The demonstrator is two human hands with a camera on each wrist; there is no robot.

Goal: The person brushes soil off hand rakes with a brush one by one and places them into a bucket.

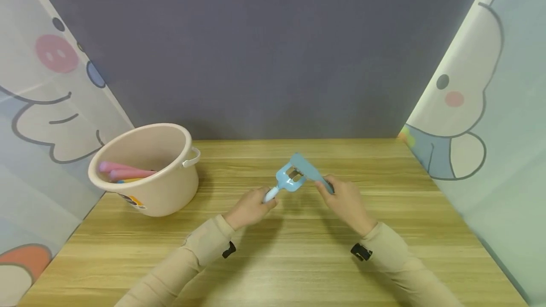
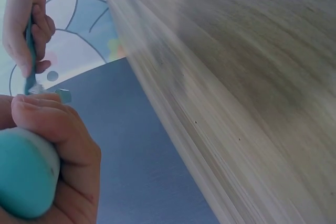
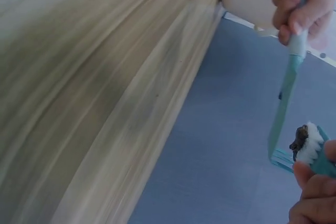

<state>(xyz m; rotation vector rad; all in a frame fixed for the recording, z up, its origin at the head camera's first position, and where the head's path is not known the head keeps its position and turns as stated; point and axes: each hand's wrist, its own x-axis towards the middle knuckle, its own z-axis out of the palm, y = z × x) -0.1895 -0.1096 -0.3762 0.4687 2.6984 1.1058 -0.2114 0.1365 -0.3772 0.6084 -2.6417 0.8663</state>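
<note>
My left hand (image 1: 250, 208) grips the white handle of a light blue slotted spatula (image 1: 281, 182), its head held up above the table. My right hand (image 1: 347, 203) holds a blue brush (image 1: 308, 169) by its handle, with the brush head over the slotted head. In the right wrist view, white bristles (image 3: 312, 144) with a dark brown patch at their tips face the spatula's slotted end. Whether the bristles touch it is hard to tell. The left wrist view shows the rounded teal handle end (image 2: 26, 174) inside the left hand.
A cream bucket (image 1: 170, 194) with a side handle stands at the table's left; pink sticks (image 1: 128, 173) and a yellow and blue item lie inside. Behind the wooden table (image 1: 281, 269) rises a dark grey panel (image 1: 273, 51). Cartoon-printed sheets flank both sides.
</note>
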